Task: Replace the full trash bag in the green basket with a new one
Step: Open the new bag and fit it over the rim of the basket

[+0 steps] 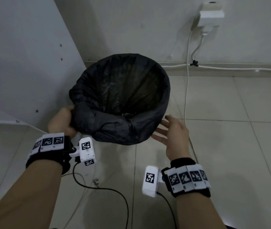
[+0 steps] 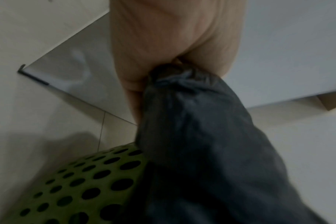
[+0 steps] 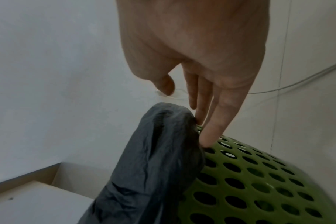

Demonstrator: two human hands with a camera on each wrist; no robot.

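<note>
Black bag [image 1: 120,100] lines the green basket [image 3: 259,181] on the floor, folded over its rim. Left hand [image 1: 62,121] grips the fold; right hand [image 1: 172,131], fingers straight, touches it. Fitting looks nearly finished, judging by the apparently empty bag.

White wall socket [image 1: 211,14], cables [image 1: 186,90], tiled floor [image 1: 230,146]
</note>
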